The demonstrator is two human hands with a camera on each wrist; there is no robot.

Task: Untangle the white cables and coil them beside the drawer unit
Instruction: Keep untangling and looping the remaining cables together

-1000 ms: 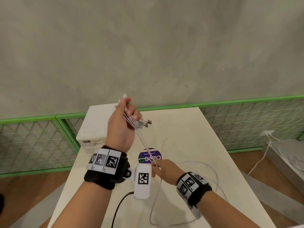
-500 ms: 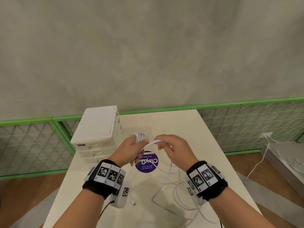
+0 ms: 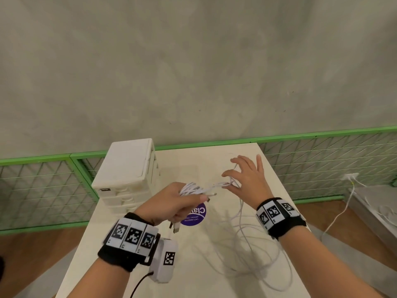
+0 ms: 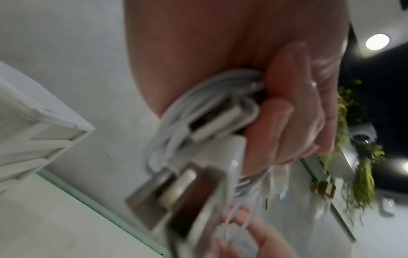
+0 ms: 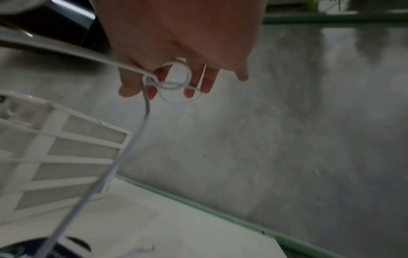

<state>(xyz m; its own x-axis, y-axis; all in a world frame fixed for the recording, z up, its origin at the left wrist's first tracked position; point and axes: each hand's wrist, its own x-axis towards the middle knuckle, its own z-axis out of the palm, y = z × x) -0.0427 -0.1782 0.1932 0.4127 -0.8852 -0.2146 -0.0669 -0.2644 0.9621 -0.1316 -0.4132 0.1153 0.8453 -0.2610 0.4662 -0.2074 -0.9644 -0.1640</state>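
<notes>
My left hand [image 3: 189,201] grips a bundle of coiled white cable [image 3: 193,189] just above the table, right of the white drawer unit [image 3: 129,168]. The left wrist view shows its fingers [image 4: 287,113] curled round the loops [image 4: 198,108], with metal plugs hanging below. A strand runs from the bundle to my right hand [image 3: 242,175]. That hand is held up with its fingers spread, and the strand is threaded in a small loop [image 5: 174,85] among them. The slack cable [image 3: 247,254] lies in loose loops on the table below the right wrist.
A round purple sticker [image 3: 194,214] lies on the cream table [image 3: 214,160] under the left hand. Green mesh railing [image 3: 322,164] and a grey wall stand behind the table. Another white cable [image 3: 335,218] hangs from a socket on the right.
The left hand came down from its raised position with the bundle. The right hand moved away to the right and further back, spreading its fingers and drawing a strand out.
</notes>
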